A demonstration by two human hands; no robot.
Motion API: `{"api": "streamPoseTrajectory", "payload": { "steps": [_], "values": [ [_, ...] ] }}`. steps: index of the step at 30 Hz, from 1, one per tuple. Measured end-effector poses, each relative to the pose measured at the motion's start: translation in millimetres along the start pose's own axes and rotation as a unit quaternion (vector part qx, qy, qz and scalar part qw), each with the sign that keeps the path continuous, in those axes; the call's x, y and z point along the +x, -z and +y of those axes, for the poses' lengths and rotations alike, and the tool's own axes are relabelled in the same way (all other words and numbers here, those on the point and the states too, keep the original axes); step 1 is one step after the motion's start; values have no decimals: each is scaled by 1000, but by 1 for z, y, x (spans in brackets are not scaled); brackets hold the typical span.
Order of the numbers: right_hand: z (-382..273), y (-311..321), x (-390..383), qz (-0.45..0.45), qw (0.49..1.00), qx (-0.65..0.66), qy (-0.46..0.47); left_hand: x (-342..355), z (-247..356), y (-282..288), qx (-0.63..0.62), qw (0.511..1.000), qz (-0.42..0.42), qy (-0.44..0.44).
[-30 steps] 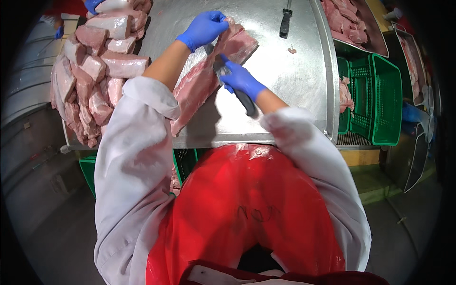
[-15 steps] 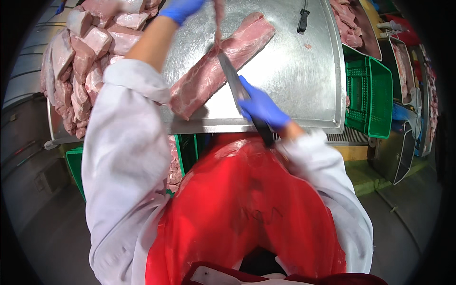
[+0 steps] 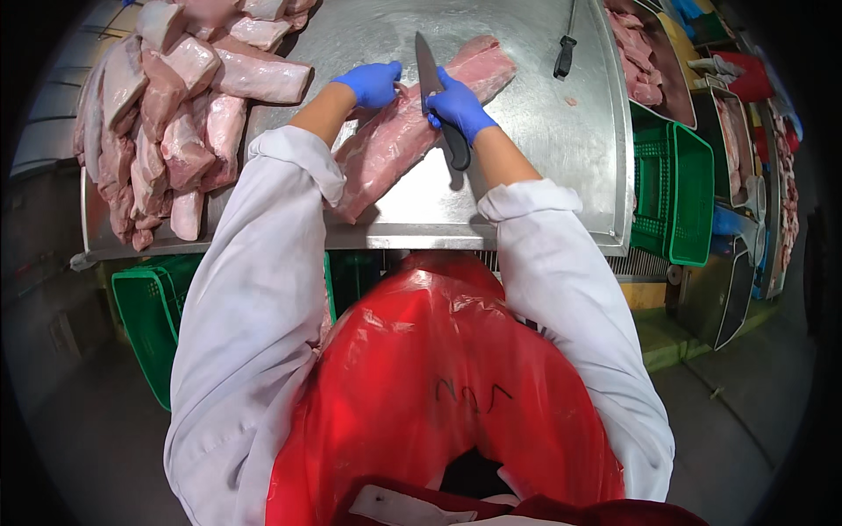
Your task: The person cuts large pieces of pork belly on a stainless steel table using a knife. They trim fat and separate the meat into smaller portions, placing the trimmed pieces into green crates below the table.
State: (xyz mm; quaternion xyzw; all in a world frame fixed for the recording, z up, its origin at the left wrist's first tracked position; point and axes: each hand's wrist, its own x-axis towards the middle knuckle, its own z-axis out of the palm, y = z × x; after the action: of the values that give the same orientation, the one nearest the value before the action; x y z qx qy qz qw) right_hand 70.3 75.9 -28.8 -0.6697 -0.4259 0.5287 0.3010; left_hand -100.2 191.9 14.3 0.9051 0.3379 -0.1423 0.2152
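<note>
A long pale-pink pork loin (image 3: 386, 158) lies slantwise on the metal table, its far end to the right. My left hand (image 3: 373, 85), in a blue glove, is closed at the loin's upper left edge, where a small pink bit of meat shows by the fingertips. In my right hand (image 3: 460, 103), also gloved in blue, is a knife (image 3: 427, 63) with a black handle. Its blade points up and away over the loin, and the handle's end sticks out below my fist. Whether the blade touches the meat I cannot tell.
A big heap of meat pieces (image 3: 167, 114) covers the table's left side. A black-handled sharpening steel (image 3: 566, 57) lies at the far right of the metal table (image 3: 553, 167). Green crates (image 3: 693, 193) stand right of the table and below its left front edge (image 3: 145, 324). Meat-filled bins (image 3: 671, 61) are farther right.
My left hand has come down from the far edge to the loin, and the strip of meat hanging from it no longer shows. My right hand has moved up with the knife, blade now upward.
</note>
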Motion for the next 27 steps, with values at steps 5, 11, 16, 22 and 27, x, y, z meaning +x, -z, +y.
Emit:
{"api": "streamPoseTrajectory", "payload": {
  "steps": [5, 11, 16, 22, 27],
  "values": [
    [-14, 1, -90, -85, 981, -173, 32, -17, 13, 30, 27, 998, -5, -48],
    [-13, -11, -45, -71, 989, -122, 32, -19, 31, 44, 45, 994, -35, -90],
    [-4, -10, -130, -124, 984, -124, 14, -43, 7, 48, 49, 995, 62, -61],
    [-22, -31, -55, -95, 994, -49, 26, -70, 41, 72, 106, 989, 53, -91],
    [3, -19, -143, -196, 981, -2, -1, -82, 9, 63, 55, 989, 117, -78]
  ]
}}
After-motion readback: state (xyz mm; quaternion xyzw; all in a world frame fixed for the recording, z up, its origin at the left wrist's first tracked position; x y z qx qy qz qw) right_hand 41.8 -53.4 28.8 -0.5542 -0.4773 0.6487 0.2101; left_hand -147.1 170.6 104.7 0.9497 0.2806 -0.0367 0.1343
